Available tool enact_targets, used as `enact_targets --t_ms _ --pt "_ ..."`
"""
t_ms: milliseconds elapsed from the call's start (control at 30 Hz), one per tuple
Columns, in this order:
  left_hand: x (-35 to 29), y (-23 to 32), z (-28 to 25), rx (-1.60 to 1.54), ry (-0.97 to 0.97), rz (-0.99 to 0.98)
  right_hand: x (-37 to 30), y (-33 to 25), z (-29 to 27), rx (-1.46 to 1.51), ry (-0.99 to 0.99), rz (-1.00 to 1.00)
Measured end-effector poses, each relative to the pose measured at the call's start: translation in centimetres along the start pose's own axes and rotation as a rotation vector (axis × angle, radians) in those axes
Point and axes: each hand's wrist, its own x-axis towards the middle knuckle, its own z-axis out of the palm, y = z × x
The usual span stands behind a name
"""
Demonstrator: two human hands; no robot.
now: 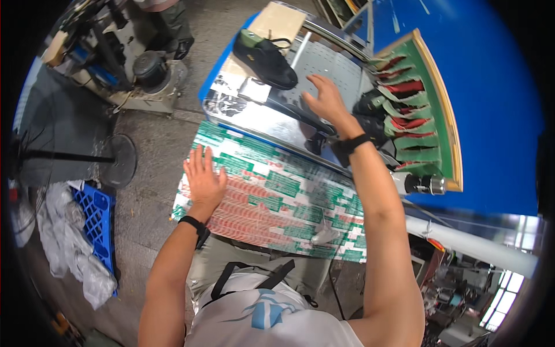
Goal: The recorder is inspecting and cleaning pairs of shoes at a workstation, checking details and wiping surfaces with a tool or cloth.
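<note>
My left hand [205, 180] lies flat, fingers stretched, on a board [248, 199] covered in green, white and red printed tape. It holds nothing. My right hand [328, 103] reaches over the grey perforated plate [330, 61] of a metal-topped stand, fingers apart and nothing in them. Left of that hand, a black lace-up shoe [269, 65] with a green form inside rests at the edge of a beige sheet [277, 22]. More black shoes [370, 115] sit right of my right wrist, partly hidden by it. A small whitish object [325, 233] lies on the taped board.
A wood-edged green rack [448, 121] with red-lined slots stands at the right by a blue surface [491, 87]. A silver cylinder [428, 184] juts out below it. On the left are a round-based stand [119, 161], a blue crate [103, 225], plastic bags [63, 231] and a motor [151, 70]. Another person's legs [176, 29] show behind.
</note>
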Motion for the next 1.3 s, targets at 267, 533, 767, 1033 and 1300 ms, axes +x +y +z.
enact_targets --t_ms 267,533,767,1033,1300 --pt "0.5 1.0 0.4 0.005 0.005 0.031 -10.2 10.3 -10.2 -0.656 -0.559 0.292" --pt "0.2 1.1 0.0 -0.019 0.016 0.055 -11.7 6.7 -16.5 -0.493 -0.169 0.262" --pt "-0.8 -0.4 0.9 -0.036 0.066 0.054 -15.2 -9.9 -20.9 -0.090 -0.058 0.284" --pt "0.5 -0.2 2.2 -0.069 0.123 0.091 -25.5 -18.6 -7.2 -0.104 -0.332 -0.247" --pt "-2.0 -0.2 0.7 -0.081 0.100 0.149 -37.7 -17.7 -4.5 -0.031 0.074 0.148"
